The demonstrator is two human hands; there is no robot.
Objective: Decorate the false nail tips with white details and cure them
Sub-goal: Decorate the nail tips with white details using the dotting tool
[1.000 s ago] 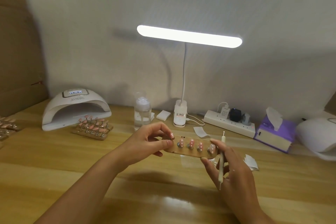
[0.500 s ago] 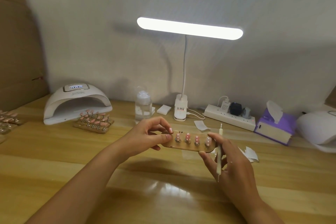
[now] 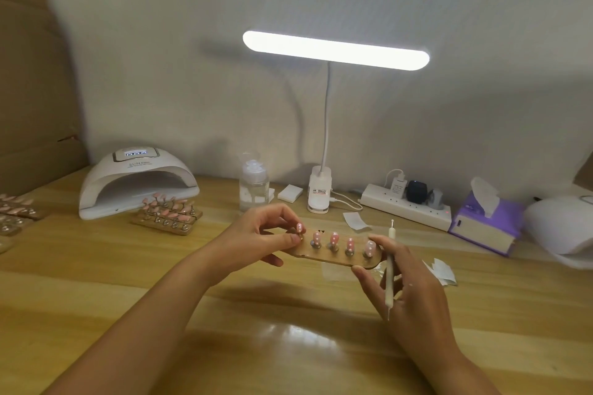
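1. Curing lamp [image 3: 138, 183] mouth: stacked holders [image 3: 167, 216] sat just before it, blocking its right part.
2. Back edge: bottle [image 3: 253, 191], desk lamp [image 3: 319, 192], power strip [image 3: 406, 207] and tissue box [image 3: 484, 228] stood in a row.
3. Near table [image 3: 288, 359]: bare wood, passable.

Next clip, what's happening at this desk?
A person holds a wooden holder with five pink nail tips above the desk, left hand pinching its left end, right hand its right end. The right hand also carries a dotting tool. The tips already bear white dots; the curing lamp stands at back left.
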